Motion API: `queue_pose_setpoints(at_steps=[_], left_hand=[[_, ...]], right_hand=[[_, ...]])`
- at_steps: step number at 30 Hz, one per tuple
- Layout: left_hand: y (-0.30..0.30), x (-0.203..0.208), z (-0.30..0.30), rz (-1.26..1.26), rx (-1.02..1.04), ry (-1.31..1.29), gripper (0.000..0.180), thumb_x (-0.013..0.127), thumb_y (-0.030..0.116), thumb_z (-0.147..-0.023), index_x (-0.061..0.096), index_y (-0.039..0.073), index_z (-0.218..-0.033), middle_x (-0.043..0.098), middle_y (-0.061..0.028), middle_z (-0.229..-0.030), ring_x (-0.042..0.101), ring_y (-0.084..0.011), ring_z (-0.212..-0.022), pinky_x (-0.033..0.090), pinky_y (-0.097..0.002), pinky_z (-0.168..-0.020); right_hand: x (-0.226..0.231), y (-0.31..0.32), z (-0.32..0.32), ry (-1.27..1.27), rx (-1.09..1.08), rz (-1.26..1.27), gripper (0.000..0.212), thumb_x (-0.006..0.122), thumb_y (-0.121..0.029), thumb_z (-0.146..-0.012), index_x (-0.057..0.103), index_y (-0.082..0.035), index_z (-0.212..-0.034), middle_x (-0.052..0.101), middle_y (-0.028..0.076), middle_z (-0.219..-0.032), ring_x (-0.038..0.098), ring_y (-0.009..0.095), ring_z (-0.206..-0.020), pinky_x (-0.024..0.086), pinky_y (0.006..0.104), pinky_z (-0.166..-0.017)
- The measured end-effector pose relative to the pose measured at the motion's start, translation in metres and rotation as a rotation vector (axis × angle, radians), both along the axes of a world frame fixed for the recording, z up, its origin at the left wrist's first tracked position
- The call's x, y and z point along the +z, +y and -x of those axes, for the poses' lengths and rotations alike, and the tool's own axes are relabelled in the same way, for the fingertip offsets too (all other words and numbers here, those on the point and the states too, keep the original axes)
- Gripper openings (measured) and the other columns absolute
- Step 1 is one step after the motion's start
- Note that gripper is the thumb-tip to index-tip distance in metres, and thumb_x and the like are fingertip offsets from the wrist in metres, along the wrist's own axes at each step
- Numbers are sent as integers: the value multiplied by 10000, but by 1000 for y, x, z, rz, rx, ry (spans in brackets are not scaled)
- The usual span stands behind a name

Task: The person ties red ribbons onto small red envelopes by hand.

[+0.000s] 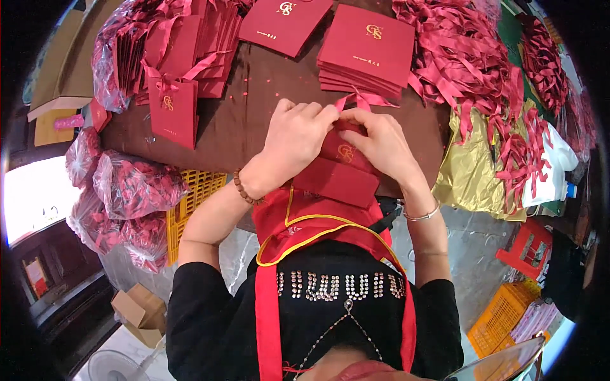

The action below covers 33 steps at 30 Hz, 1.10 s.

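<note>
- Your left hand (298,133) is curled nearly closed at the upper left of the small red paper gift bag (340,181); its knuckles hide the fingertips, so what they pinch, paper or ribbon, cannot be told.
- Your right hand (386,143) is half curled, thumb bent in over the bag's upper right; whether thumb and forefinger close on anything is unclear.
- You have the bag between both hands, at the near edge of the brown-covered table (219,143), its body reaching from your fingertips back toward your red apron (305,219).
- Its lower edge slants, the right end lying closer to you; neither hand is plainly nearer its mouth.
- Just beyond your fingertips, a pink-red ribbon (363,99) loops up on the far side of the bag.
- Past that ribbon sits a stack of larger red paper bags (365,47), with a heap of loose ribbons (467,60) to its right.
</note>
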<state>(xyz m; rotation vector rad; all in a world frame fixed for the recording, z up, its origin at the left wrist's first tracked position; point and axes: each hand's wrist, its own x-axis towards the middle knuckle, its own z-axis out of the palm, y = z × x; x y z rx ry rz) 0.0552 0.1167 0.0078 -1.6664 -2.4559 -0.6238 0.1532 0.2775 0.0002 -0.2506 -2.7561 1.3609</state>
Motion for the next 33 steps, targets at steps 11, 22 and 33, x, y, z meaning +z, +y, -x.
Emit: queue_pose_setpoints(at_steps=[11,22,33], left_hand=[[7,12,62,229,-287,-749,146,585,122,-824,670,29,-896,595,-89,-855,542,-248,-888,421,-329,-810],[25,6,81,602,-628,-922,274,573,236,-851,588,-37,-860,554,-96,-900,533,-197,-859,414,-300,-782],[14,-7,82,-85,-99,-1341,199,548,203,-920,647,31,-900,609,-35,-1032,525,-110,-977,390,-259,-858]], right_hand=[[13,-12,-2,122,102,-134,163,666,-154,-778,624,-91,-923,639,114,-752,615,318,-731,474,395,-655],[17,-8,-1,112,189,-108,157,674,-157,-775,621,-82,-903,633,94,-744,604,280,-717,425,357,-719],[9,-6,1,79,334,-25,176,694,-153,-762,643,-82,-915,644,93,-770,617,261,-729,443,348,-720]])
